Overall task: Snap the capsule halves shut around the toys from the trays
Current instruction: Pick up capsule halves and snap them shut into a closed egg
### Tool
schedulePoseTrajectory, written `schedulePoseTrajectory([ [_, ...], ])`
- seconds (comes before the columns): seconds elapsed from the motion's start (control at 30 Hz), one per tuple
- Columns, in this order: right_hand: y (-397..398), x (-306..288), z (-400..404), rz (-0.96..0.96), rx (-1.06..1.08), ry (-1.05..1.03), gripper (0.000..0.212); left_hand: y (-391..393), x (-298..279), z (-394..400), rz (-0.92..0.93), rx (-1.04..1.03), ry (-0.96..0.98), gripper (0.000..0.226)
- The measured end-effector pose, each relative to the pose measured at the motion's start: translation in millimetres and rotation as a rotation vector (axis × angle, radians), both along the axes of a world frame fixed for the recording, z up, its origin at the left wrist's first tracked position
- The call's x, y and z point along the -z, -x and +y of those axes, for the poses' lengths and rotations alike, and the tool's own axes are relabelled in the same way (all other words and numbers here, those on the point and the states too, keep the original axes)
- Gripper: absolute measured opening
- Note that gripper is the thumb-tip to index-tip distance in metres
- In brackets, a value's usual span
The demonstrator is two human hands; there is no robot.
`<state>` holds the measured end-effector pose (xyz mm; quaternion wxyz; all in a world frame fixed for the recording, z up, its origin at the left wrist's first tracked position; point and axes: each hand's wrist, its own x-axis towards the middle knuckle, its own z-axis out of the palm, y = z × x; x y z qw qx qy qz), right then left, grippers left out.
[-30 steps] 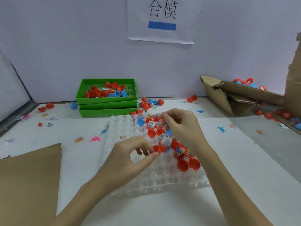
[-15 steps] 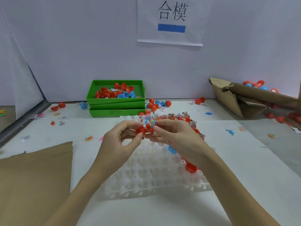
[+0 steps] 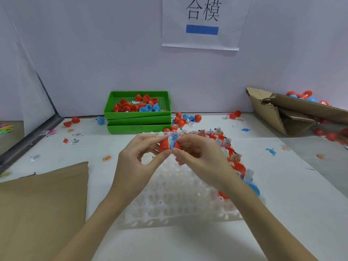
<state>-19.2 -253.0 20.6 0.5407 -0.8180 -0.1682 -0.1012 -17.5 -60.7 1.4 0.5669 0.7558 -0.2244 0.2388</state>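
**Red capsule half pinched between both hands above the white tray**

Red plastic, a rounded capsule half [image 3: 165, 145], was gripped between the thumb and curled fingers of the left hand [image 3: 136, 162]. Against it a second capsule piece with a small blue and multicoloured toy [image 3: 173, 141] showing at the seam was pinched by the fingertips of the right hand [image 3: 202, 157]. The two halves were held touching, raised above the far edge of a white moulded plastic tray with rows of round cups [image 3: 175, 200]; whether they were fully snapped together could not be told.

Along the right side and far edge of that tray, red and blue capsule halves loaded with toys and small paper slips [image 3: 226, 146] were seated in cups. Beyond the tray, a stack of green plastic trays [image 3: 138, 120] was placed against the wall, its top one filled with loose red and blue capsule halves [image 3: 136, 106]. More loose capsules [image 3: 185, 118] were scattered on the white table [image 3: 282, 185] just right of the stack. A torn brown cardboard box [image 3: 293, 113] was seen at far right, a flat brown cardboard sheet [image 3: 41, 204] at near left, and a white paper sign with a blue bar [image 3: 202, 23] on the wall.
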Motion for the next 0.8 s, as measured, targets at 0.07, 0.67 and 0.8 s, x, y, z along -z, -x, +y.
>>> schedulePoseTrajectory([
  [0.07, 2, 2, 4, -0.14, 0.068, 0.105, 0.022, 0, 0, -1, -0.009, -0.008, 0.003, 0.037],
  [0.67, 10, 7, 23, -0.04, 0.003, -0.274, 0.029, 3, 0, 0, -0.12, -0.117, 0.018, 0.024],
  [0.8, 10, 9, 25, -0.05, 0.008, -0.267, 0.031, 2, -1, 0, 0.087, -0.03, 0.239, 0.023],
])
